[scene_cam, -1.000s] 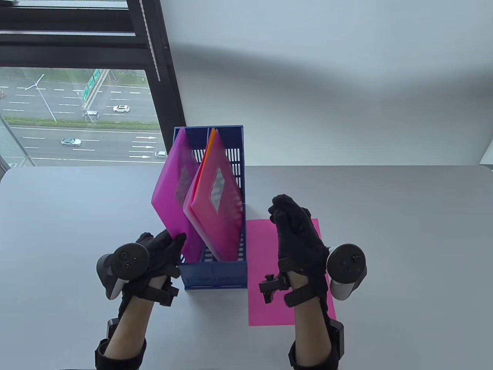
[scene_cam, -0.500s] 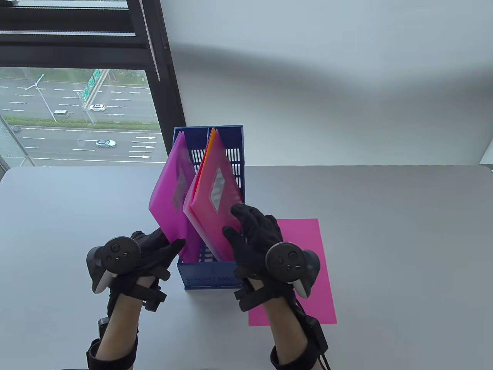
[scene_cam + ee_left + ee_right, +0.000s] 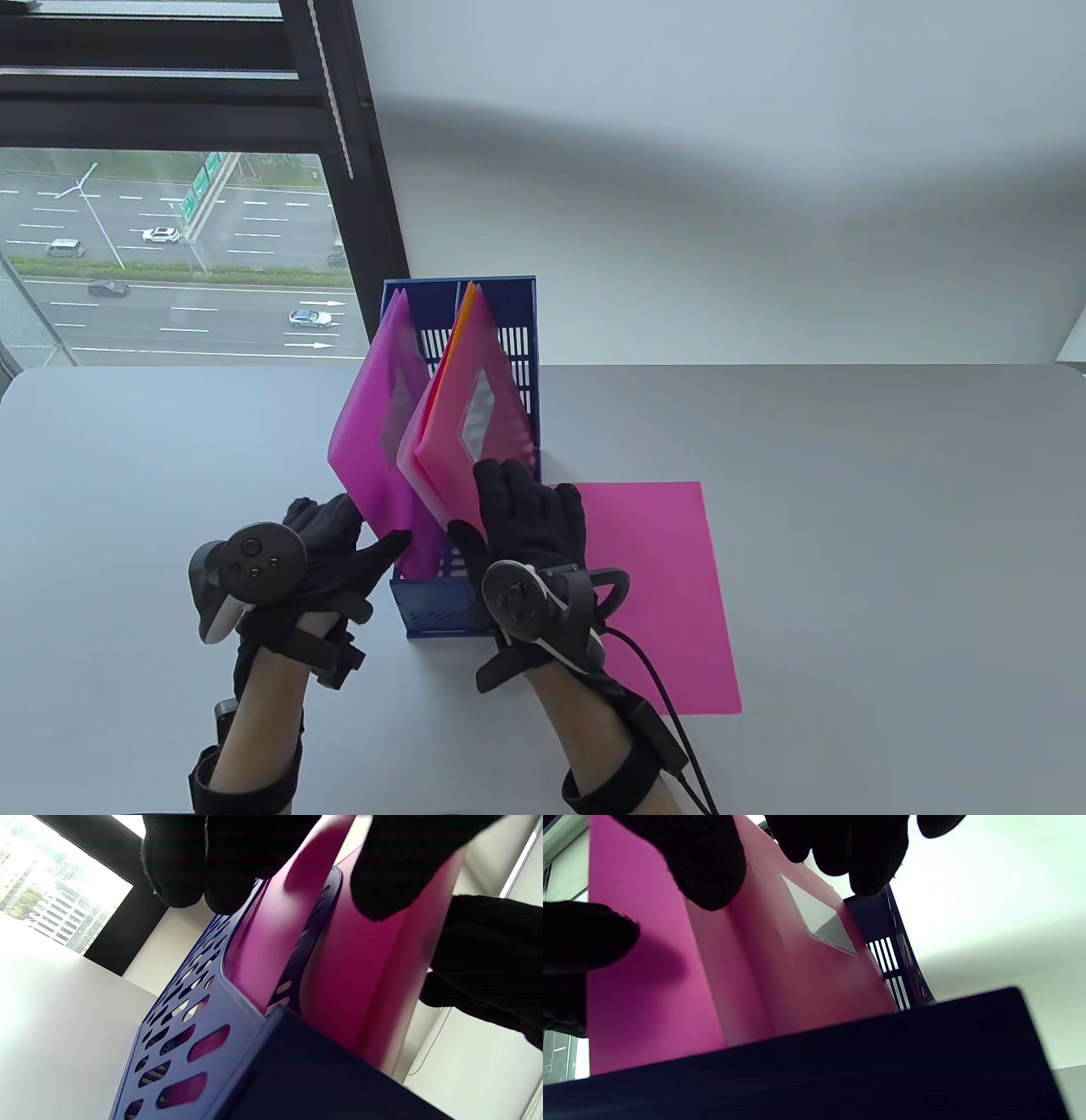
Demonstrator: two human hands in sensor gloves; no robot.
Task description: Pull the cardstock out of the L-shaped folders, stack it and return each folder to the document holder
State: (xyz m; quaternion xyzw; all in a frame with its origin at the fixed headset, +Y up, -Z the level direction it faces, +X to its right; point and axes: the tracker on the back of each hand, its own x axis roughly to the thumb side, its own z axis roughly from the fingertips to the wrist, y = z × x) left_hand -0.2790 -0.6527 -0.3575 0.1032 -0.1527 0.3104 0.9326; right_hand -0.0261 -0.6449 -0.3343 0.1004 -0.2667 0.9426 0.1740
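A blue document holder stands mid-table with two slots. A magenta folder leans out of the left slot. My left hand pinches its lower front corner, thumb on the right face and fingers behind. The right slot holds a pink folder with orange sheet edges showing at its top. My right hand straddles that folder's front edge, thumb left and fingers on the right face. The right wrist view shows the thumb and fingers curled over the pink folder. A pink cardstock sheet lies flat right of the holder.
The grey table runs wide to both sides of the holder. A window and a white wall stand behind the table's far edge. A cable trails from my right wrist over the cardstock's near corner.
My right hand has swung left from above the cardstock to the pink folder in the right slot and closed around its edge. The left hand has kept its pinch on the magenta folder.
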